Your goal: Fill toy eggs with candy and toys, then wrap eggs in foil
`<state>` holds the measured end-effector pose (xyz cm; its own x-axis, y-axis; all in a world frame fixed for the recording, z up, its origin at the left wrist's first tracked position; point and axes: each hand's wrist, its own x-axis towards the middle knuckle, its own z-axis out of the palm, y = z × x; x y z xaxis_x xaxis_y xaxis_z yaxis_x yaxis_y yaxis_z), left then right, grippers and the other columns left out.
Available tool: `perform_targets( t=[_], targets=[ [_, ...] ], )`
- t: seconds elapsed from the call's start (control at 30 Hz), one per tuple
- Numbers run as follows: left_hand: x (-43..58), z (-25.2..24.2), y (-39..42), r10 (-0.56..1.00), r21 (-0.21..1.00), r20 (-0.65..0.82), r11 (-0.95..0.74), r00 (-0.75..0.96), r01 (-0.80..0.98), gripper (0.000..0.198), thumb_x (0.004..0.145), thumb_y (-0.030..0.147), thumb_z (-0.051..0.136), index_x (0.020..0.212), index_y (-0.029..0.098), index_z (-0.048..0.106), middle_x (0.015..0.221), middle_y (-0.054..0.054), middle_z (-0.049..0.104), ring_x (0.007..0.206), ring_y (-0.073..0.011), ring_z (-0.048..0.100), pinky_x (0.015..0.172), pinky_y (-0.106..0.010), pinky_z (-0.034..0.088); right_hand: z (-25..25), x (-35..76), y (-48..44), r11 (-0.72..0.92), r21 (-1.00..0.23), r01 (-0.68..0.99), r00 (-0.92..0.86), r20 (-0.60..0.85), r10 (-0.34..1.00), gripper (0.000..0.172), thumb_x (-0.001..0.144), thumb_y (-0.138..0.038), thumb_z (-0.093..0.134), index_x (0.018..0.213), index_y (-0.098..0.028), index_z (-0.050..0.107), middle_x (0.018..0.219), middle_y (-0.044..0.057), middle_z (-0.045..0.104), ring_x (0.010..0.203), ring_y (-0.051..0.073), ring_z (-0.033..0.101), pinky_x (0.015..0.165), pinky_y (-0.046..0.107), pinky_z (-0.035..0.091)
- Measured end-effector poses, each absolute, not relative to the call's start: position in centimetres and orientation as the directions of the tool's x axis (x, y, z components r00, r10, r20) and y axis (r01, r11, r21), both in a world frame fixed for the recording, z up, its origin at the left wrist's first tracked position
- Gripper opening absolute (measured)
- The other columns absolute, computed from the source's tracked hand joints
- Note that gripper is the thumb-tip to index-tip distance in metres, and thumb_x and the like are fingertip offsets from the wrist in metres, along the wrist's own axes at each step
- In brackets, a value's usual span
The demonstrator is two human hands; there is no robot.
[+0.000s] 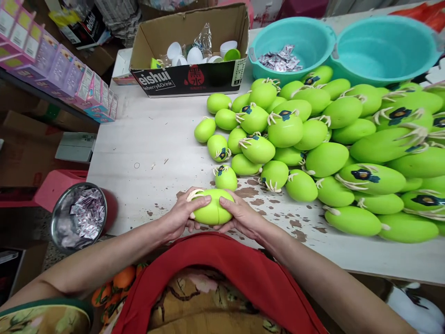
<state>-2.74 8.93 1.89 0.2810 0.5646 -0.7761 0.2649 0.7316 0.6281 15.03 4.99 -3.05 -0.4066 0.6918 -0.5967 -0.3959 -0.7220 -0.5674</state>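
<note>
At the counter's (139, 148) near edge, head view, we see both hands closed around one green egg (208, 211): left hand (181, 213) gripping its left end, right hand (241, 213) its right end, a seam showing between the thumbs. We log the cardboard box (189, 82) at the back, holding white and green cups (194, 55) plus clear plastic. Right of it, we note a turquoise basin (309, 39) with small printed packets (281, 59), touching a second basin (385, 46). Beyond the counter's left edge we mark a metal bowl (54, 222) of similar packets. We find the egg pile (327, 157) crowding the right side, its nearest eggs just beside the right hand; room to move lies left of it, between box and hands.
</note>
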Motion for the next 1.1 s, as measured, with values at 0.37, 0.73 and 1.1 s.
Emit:
perform_targets(
  t=[0.37, 0.73, 1.1],
  targets=[
    [-2.7, 0.9, 8.2, 0.454, 0.478, -0.878, 0.851, 0.154, 0.218, 0.048, 0.074, 0.057, 0.071, 0.104, 0.021, 0.059, 0.059, 0.004, 0.058, 0.035, -0.0074, 0.047, 0.03, -0.015, 0.031, -4.3, 12.8, 3.2, -0.772, -0.478, -0.418, -0.338, -0.707, 0.621, 0.066, 0.075, -0.072, 0.064, 0.117, -0.026, 0.042, 0.086, 0.003, 0.065, 0.047, 0.015, 0.063, 0.035, 0.024, 0.049],
    [-0.8, -0.4, 8.2, 0.439, 0.444, -0.895, 0.894, 0.08, 0.061, 0.055, 0.074, 0.06, 0.069, 0.11, 0.021, 0.057, 0.06, 0.003, 0.056, 0.041, -0.0098, 0.054, 0.033, -0.015, 0.034, -6.4, 14.1, 3.5, -0.655, -0.677, -0.335, -0.277, -0.594, 0.755, 0.069, 0.073, -0.06, 0.072, 0.121, -0.026, 0.036, 0.078, -0.003, 0.062, 0.037, 0.008, 0.052, 0.029, 0.019, 0.04],
    [-4.1, -0.6, 10.5, 0.632, 0.872, -0.489, 0.336, 0.601, 0.356, 0.058, 0.068, 0.041, 0.078, 0.117, 0.022, 0.053, 0.092, 0.002, 0.058, 0.078, -0.0138, 0.054, 0.066, -0.023, 0.046, -4.5, 15.7, 3.5, -0.441, -0.885, -0.152, -0.212, -0.407, 0.889, 0.089, 0.055, -0.049, 0.087, 0.125, -0.023, 0.038, 0.112, 0.007, 0.059, 0.087, 0.021, 0.062, 0.072, 0.033, 0.055]
  ],
)
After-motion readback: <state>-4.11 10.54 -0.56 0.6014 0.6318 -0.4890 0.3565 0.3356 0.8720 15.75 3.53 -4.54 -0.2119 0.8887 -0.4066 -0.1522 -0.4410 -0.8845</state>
